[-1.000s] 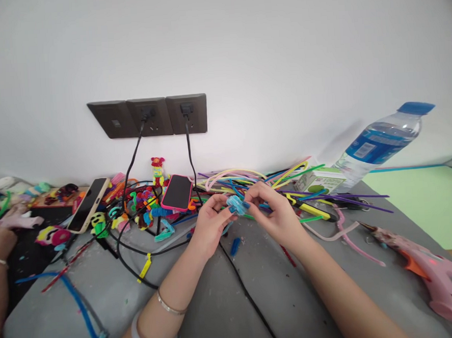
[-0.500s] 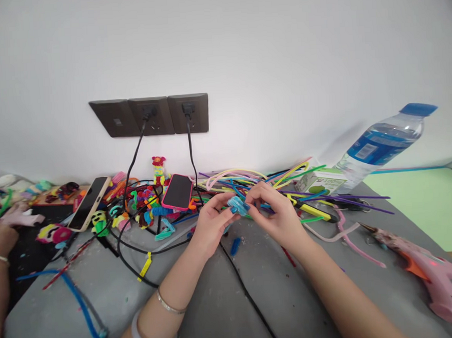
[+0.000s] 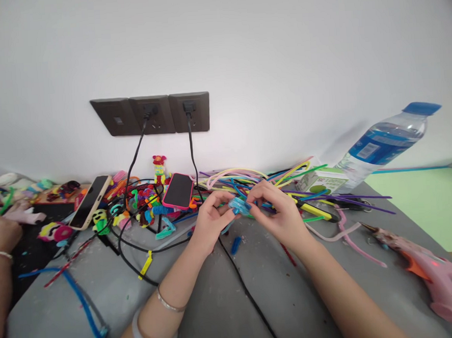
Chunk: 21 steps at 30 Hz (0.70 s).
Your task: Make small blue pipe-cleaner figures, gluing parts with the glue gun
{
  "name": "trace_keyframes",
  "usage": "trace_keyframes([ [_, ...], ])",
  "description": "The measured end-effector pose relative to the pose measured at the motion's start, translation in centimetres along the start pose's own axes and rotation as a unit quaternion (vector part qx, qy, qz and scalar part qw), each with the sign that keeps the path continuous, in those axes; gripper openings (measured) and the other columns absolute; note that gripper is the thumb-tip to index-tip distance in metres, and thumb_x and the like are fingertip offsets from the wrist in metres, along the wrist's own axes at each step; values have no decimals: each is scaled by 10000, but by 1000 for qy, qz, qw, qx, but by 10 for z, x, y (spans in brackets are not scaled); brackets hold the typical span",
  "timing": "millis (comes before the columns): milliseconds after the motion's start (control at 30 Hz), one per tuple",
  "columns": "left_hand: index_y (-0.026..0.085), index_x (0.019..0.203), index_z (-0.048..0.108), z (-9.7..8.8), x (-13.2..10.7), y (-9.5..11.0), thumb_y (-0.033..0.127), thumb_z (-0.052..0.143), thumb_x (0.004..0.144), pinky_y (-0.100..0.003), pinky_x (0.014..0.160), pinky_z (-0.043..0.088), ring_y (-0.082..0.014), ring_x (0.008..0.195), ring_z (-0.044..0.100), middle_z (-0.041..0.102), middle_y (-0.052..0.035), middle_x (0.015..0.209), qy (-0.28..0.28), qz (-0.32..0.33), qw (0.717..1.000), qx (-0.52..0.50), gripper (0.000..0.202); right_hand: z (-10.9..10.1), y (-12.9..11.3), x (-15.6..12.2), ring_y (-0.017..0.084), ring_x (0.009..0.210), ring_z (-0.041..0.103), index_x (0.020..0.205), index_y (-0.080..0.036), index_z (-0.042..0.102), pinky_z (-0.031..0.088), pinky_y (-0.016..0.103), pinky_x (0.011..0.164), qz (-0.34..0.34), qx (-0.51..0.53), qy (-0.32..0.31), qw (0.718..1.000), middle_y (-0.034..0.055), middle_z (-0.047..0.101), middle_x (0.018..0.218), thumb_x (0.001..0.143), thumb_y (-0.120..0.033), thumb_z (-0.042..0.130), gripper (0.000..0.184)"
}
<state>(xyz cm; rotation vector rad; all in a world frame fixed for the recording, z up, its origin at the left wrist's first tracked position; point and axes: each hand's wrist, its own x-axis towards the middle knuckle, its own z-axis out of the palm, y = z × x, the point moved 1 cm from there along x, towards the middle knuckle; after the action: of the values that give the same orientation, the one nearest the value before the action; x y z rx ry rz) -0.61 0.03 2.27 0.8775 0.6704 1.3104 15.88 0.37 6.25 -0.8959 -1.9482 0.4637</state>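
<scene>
A small light-blue piece of bent pipe cleaner (image 3: 238, 204) is held up over the middle of the table between both hands. My left hand (image 3: 213, 222) pinches it from the left with thumb and fingers. From the right, my right hand (image 3: 275, 207) grips its other side between thumb and forefinger. Fingers cover part of the piece, so its full shape is hidden. Below the hands a short dark-blue pipe cleaner piece (image 3: 236, 245) lies on the grey table (image 3: 203, 303). Behind them spreads a heap of loose coloured pipe cleaners (image 3: 226, 177).
A pink glue gun (image 3: 427, 274) lies at right, near a yellow cutter (image 3: 316, 210), a small box (image 3: 322, 182) and a water bottle (image 3: 385, 141). Two phones (image 3: 178, 191), small figures (image 3: 100, 221) and black cables (image 3: 240, 275) are at left and centre. Another person's hand (image 3: 2, 233) is far left.
Both hands stay in nearly the same place, and the light-blue piece has turned slightly between the fingers. The other person's hand at far left has shifted a little to the right.
</scene>
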Motion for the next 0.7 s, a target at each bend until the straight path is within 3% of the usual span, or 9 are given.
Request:
trace_keyframes([
  [200, 184, 884, 654, -2, 1, 0, 256, 819, 699, -222, 705, 561, -122, 808, 635, 619, -16, 898, -34, 26, 999, 24, 258, 1, -1, 0, 160, 728, 494, 861, -211, 552, 409, 291, 647, -19, 8, 4, 1000, 31, 566, 832, 873, -74, 545, 138],
  [700, 178, 835, 605, -2, 1, 3, 280, 774, 745, -214, 708, 498, -121, 811, 612, 597, -18, 873, -53, 83, 991, 94, 218, 0, -2, 1, 172, 791, 546, 869, -212, 547, 448, 309, 707, -52, 13, -2, 999, 40, 566, 853, 868, -51, 541, 161],
])
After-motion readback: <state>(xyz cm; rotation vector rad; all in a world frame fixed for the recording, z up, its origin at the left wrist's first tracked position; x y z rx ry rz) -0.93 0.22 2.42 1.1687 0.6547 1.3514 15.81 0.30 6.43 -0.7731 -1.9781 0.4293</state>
